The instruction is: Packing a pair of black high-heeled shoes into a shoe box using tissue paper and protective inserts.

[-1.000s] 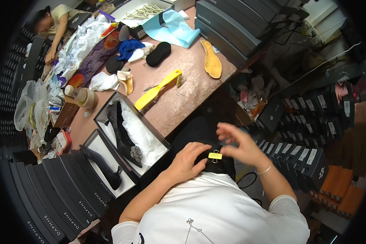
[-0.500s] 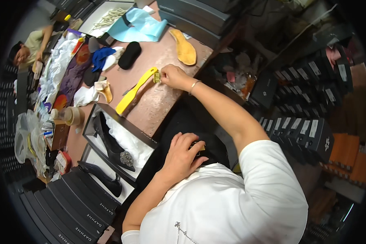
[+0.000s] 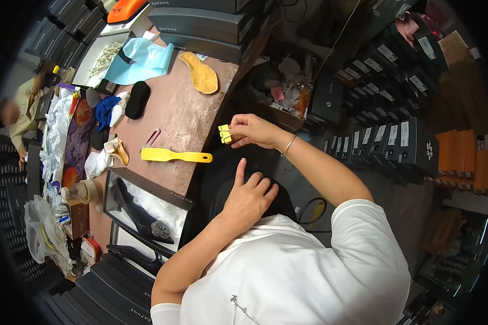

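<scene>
My right hand point(image 3: 253, 131) pinches a small yellow binder clip point(image 3: 225, 134) between thumb and fingers, in the air just off the table's right edge. Over my dark lap, my left hand point(image 3: 249, 200) holds nothing; its index finger points forward and the others are loosely bent. A yellow long-handled brush point(image 3: 176, 156) lies across the table point(image 3: 165, 111), its handle end at the edge nearest my hands. Beside the brush is a thin pinkish loop point(image 3: 153, 136). An open shoe box point(image 3: 181, 199) holds a black shoe point(image 3: 135, 208) with a sparkling ornament, on white paper.
A tan insole-shaped pad point(image 3: 199, 73), a black oval pad point(image 3: 137, 100) and light-blue sheet point(image 3: 141, 60) lie farther back. Dark shoe boxes point(image 3: 200, 24) are stacked behind, with more boxes point(image 3: 401, 143) at right. Another person's sleeve point(image 3: 24, 130) shows at far left.
My right hand has moved off the table toward me with the yellow clip. The yellow brush now lies flat and turned. My left index finger has stretched out, and the view has shifted.
</scene>
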Demonstrator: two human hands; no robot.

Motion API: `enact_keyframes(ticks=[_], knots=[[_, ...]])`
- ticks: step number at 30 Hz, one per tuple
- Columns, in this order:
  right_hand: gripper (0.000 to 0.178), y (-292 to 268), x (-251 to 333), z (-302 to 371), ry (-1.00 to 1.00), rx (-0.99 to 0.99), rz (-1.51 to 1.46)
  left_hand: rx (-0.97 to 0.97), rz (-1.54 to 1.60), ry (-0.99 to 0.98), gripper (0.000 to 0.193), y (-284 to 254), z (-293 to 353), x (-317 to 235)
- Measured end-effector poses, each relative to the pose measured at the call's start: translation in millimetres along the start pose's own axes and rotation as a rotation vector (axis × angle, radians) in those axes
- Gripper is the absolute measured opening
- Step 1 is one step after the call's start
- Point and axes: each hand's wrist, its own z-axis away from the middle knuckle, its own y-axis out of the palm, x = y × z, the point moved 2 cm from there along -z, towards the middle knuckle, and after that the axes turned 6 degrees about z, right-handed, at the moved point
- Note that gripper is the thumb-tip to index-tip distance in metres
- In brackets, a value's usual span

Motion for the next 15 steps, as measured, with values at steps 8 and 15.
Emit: enact_keyframes(ticks=[8,15], knots=[[0.018,-15.4,-8.1,121.0,-0.035,-0.043,0.372,0.031,0.160,-0.075,0.016,12.6,7.9,5.9],[0.024,3.4,-18.7,207.7,0.091,-0.187,0.498,0.036,0.207,-0.004,0.013,11.3,-1.1,3.7]])
